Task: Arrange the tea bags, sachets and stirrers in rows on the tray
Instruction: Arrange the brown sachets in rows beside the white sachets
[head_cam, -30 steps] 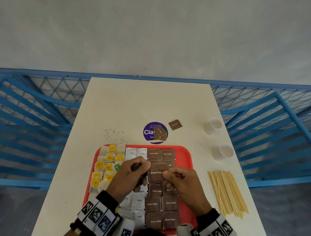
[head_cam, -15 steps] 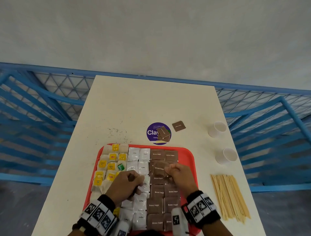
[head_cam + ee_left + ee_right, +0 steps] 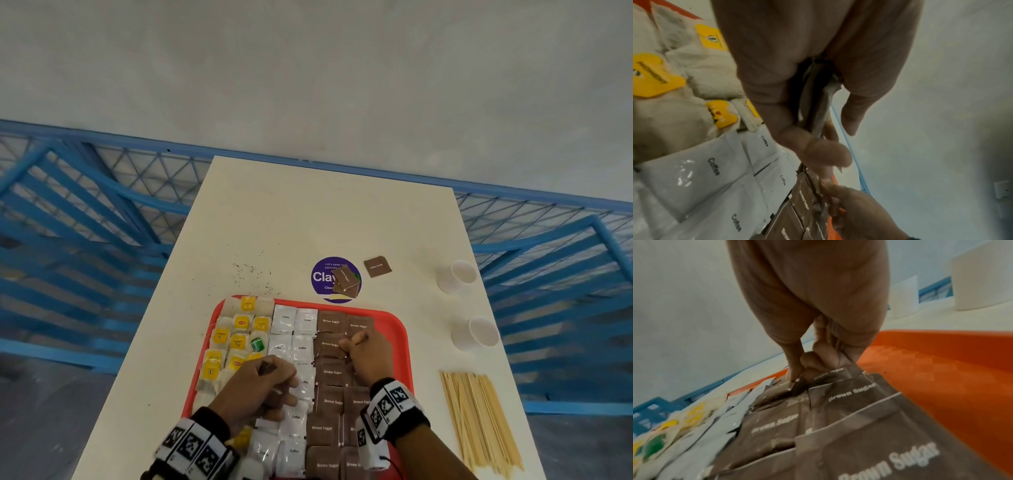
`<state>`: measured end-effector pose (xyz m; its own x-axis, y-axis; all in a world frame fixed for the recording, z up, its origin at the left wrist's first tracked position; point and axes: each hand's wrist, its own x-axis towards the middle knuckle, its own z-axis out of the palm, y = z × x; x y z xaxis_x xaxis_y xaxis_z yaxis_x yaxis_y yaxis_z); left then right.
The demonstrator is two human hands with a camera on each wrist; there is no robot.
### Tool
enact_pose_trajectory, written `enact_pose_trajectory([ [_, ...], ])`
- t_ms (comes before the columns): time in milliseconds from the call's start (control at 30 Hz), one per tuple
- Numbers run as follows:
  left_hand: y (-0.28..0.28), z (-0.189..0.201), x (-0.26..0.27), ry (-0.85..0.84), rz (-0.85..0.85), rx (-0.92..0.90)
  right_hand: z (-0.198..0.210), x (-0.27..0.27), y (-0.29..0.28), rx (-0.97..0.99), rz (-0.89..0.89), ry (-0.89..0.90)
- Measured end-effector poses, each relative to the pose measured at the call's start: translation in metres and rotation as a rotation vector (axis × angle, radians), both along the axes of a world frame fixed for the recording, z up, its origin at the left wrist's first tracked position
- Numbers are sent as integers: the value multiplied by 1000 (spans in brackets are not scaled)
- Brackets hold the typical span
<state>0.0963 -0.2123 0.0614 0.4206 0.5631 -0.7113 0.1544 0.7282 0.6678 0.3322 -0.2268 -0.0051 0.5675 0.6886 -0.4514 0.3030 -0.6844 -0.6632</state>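
A red tray point(image 3: 397, 329) holds tea bags point(image 3: 236, 334) with yellow tags at the left, white coffee sachets point(image 3: 301, 349) in the middle and brown sugar sachets point(image 3: 332, 401) at the right, laid in columns. My left hand point(image 3: 277, 377) hovers over the coffee column and grips a small bundle of brown sachets point(image 3: 818, 104) between thumb and fingers. My right hand point(image 3: 349, 342) is down on the sugar column near the far end, and its thumb and fingers point(image 3: 795, 374) pinch the edge of one brown sugar sachet point(image 3: 777, 391). Wooden stirrers point(image 3: 479, 421) lie on the table right of the tray.
Two white paper cups point(image 3: 459, 275) point(image 3: 478, 332) stand near the table's right edge. Loose brown sachets lie beyond the tray, one on the table point(image 3: 376, 267) and a couple point(image 3: 346, 282) on a purple round sticker point(image 3: 322, 277). Blue railings surround the table.
A second ago both hands met over the sugar column. They have parted: the right went forward and down onto the far sachets, while the left drew back toward me with its bundle.
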Motion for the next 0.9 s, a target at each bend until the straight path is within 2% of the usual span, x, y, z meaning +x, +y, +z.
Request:
enact_pose_trajectory([
  [167, 5, 6, 1, -192, 132, -191, 13, -7, -4, 18, 154, -52],
  [267, 9, 11, -1, -338, 133, -218, 37, -10, -12, 123, 213, -46],
  [333, 10, 16, 2, -347, 87, -164, 66, -18, -22, 213, 277, 110],
  [400, 9, 21, 10, -293, 34, -64, 93, -28, -32, 232, 383, 288],
  [433, 8, 25, 16, -248, 2, 3, 100, -30, -37, 245, 417, 315],
  [600, 3, 32, 34, -78, -65, 289, 111, -22, -50, 360, 328, 362],
  [767, 1, 34, 40, -126, -83, 342, 113, -19, -64, 415, 223, 458],
  [900, -1, 38, 41, -92, -152, 397, 112, -19, -68, 451, 127, 487],
])
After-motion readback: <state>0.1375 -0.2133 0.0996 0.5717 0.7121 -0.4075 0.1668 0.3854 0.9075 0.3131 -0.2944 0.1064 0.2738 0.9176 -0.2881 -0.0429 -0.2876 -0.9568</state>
